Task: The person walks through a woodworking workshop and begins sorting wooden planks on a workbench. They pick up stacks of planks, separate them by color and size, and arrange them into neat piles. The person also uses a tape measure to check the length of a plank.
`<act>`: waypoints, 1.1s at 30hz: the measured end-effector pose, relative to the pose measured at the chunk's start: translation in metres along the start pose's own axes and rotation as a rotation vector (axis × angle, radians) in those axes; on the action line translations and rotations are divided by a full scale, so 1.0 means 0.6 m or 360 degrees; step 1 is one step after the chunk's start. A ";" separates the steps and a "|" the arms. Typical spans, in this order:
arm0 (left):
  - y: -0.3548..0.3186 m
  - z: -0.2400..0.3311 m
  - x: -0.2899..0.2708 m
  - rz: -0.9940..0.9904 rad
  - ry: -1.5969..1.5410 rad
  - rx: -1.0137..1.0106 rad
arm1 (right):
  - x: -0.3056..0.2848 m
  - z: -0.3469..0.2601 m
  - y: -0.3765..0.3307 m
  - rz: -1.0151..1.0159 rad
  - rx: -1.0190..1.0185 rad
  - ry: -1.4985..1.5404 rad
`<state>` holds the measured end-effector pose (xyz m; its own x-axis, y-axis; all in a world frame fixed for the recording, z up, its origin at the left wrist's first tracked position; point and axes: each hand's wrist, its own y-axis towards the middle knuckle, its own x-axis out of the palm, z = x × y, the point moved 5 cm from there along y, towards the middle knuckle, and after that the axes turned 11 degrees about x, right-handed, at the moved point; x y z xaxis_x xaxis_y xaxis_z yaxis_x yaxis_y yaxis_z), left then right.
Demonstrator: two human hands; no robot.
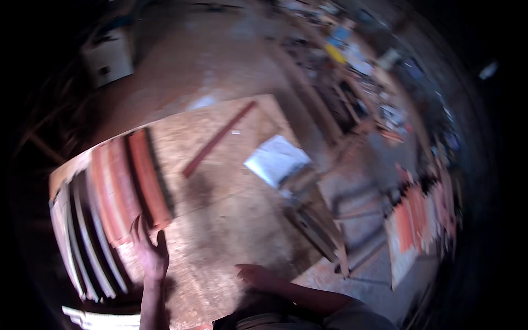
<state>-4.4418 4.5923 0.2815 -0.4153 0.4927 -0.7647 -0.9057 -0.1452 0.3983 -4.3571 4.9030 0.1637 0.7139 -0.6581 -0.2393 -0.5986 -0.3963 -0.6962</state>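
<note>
My left hand (148, 250) reaches up over the near end of a row of reddish wooden slats (132, 181) lying side by side on a chipboard workbench (231, 214). Its fingers are spread and touch the slat ends. My right hand (250, 273) rests flat near the bench's front edge, fingers loosely apart, holding nothing. A single long reddish strip (217, 140) lies diagonally further back on the bench. The whole picture is blurred by motion.
Pale and dark slats (82, 247) lie left of the red ones. A white sheet (276, 159) sits at the bench's right edge. More boards (410, 231) stand on the floor at right. A cluttered shelf (357, 71) runs along the back right; a white box (110, 58) stands back left.
</note>
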 end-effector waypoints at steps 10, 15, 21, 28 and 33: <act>-0.308 0.213 0.097 -0.0533 -0.0049 0.0452 | -0.068 0.173 -0.172 0.0320 0.0042 0.0892; -0.384 0.293 0.132 -0.0738 0.0002 0.0553 | -0.089 0.263 -0.259 0.0383 0.0152 0.1111; -0.414 0.495 0.215 -0.0929 -0.0183 0.0639 | -0.105 0.515 -0.425 0.1037 0.0020 0.0921; -0.517 0.793 0.414 -0.1403 -0.0641 0.1420 | -0.073 0.881 -0.689 0.1936 -0.0105 0.1895; -0.555 1.000 0.479 -0.1800 -0.0712 0.1600 | -0.002 0.963 -0.841 0.2195 0.0691 0.2680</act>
<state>-4.2085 5.2972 0.2330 0.6320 0.1768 -0.7546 -0.2171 0.9750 0.0466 -3.8458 5.4739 0.1242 -0.9753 -0.1954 -0.1034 -0.0430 0.6266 -0.7781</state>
